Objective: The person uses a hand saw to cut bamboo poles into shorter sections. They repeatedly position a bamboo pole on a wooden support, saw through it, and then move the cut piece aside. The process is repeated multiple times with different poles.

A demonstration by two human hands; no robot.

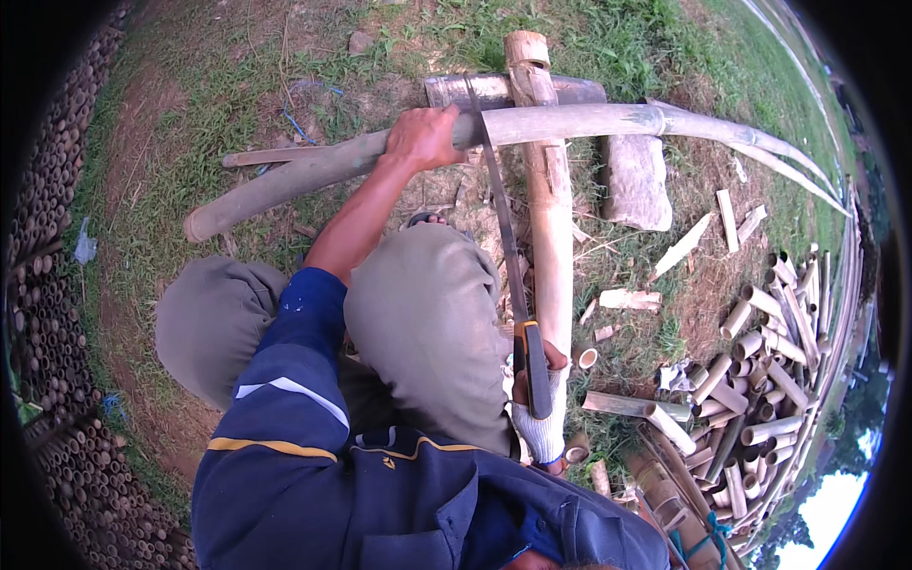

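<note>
A long grey-green bamboo pole (pixel 579 123) lies crosswise in front of me, across a pale peeled log (pixel 551 228). My bare left hand (pixel 425 138) is closed over the pole, just left of the saw blade. The hand saw (pixel 503 204) has a long dark blade that crosses the pole; how deep it sits in the bamboo, I cannot tell. My right hand (pixel 554 359), in a white knit glove with bare fingers showing, grips the saw's black and orange handle near my knee. The handle hides part of that hand.
A short round log (pixel 579 90) lies under the peeled log's far end, with a stone block (pixel 636 185) nearby. Split bamboo scraps (pixel 682 247) litter the ground. Cut bamboo pieces (pixel 774 432) are heaped at right; stacked bamboo (pixel 62 313) lines the left.
</note>
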